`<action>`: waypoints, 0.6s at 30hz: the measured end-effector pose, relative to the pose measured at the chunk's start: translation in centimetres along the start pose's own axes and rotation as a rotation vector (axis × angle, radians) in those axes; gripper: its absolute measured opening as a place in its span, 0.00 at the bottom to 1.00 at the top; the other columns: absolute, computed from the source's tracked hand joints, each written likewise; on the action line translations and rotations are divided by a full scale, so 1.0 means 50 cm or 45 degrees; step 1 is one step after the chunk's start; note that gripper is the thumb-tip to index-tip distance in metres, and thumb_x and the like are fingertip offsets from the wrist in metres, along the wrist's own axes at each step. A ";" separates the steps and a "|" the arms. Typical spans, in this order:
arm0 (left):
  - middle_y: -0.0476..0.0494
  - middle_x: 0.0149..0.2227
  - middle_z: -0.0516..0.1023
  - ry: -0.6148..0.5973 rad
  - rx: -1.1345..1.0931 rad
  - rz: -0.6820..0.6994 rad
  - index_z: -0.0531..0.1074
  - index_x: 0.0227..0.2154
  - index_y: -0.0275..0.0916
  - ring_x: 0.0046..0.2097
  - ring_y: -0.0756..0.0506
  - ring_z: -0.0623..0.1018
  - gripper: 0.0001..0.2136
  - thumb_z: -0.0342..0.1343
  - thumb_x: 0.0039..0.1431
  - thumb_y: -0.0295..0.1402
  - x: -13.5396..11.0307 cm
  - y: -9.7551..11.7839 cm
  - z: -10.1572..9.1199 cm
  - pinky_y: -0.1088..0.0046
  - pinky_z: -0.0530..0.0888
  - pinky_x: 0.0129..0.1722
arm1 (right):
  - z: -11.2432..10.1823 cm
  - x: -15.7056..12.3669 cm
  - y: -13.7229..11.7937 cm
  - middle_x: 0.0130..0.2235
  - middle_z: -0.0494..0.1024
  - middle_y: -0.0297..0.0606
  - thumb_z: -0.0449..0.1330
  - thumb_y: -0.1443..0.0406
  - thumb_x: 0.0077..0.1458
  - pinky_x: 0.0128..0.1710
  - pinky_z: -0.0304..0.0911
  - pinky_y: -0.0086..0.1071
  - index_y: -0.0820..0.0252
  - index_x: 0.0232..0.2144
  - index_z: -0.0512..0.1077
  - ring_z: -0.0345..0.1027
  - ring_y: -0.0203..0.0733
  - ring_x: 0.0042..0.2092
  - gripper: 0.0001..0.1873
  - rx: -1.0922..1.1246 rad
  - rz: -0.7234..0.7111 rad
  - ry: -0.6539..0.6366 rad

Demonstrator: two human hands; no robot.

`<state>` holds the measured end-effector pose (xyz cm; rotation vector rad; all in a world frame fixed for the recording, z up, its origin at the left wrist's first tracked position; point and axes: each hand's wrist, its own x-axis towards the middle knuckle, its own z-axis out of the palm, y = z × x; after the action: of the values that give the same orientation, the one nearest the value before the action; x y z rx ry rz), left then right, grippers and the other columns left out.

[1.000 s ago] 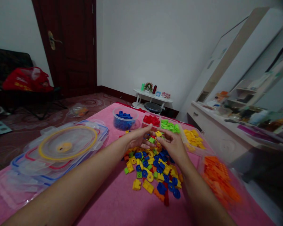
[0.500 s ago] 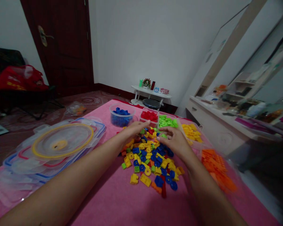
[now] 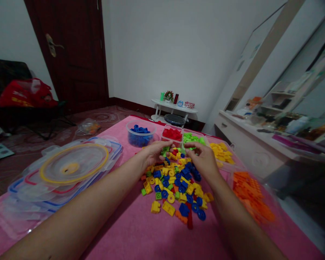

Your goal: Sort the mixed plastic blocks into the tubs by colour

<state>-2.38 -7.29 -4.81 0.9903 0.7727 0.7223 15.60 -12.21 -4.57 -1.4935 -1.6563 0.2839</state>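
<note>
My left hand [image 3: 156, 152] is at the far left side of a loose pile of toy building bricks [image 3: 172, 180]. Its fingers curl around a green brick [image 3: 165, 148], partly hidden by the thumb. Across from it, my right hand [image 3: 204, 159] hangs over the far right of the pile, fingers bent together, beside the tub of green bricks [image 3: 193, 138]. Whatever its fingertips hold is hidden. The pile mixes yellow, blue, green, orange and red pieces, with several ring-shaped ones. Just beyond the hands stands a clear tub of red bricks [image 3: 172, 134].
A round tub of blue bricks [image 3: 141, 134] stands back left. Tubs of yellow bricks [image 3: 222, 153] and orange bricks [image 3: 251, 196] line the right side. Stacked clear lids [image 3: 76, 162] lie left on the pink cloth [image 3: 132, 231]. A dresser [image 3: 249, 141] stands beyond the right edge.
A green piece by my right fingertips no longer shows there. That hand has shifted slightly right and up. Green now shows more plainly in my left hand; the view has moved slightly.
</note>
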 end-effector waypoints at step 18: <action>0.51 0.20 0.68 0.356 0.639 0.458 0.71 0.24 0.33 0.19 0.56 0.61 0.10 0.51 0.52 0.36 0.013 0.014 -0.037 0.81 0.56 0.16 | 0.106 0.104 0.013 0.43 0.77 0.54 0.51 0.70 0.56 0.43 0.64 0.35 0.66 0.44 0.74 0.71 0.50 0.47 0.16 -1.325 -0.156 -0.598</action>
<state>-3.69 -5.66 -4.93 1.5282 1.0636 1.0180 12.79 -5.48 -5.91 -2.1486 -2.4551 -0.4064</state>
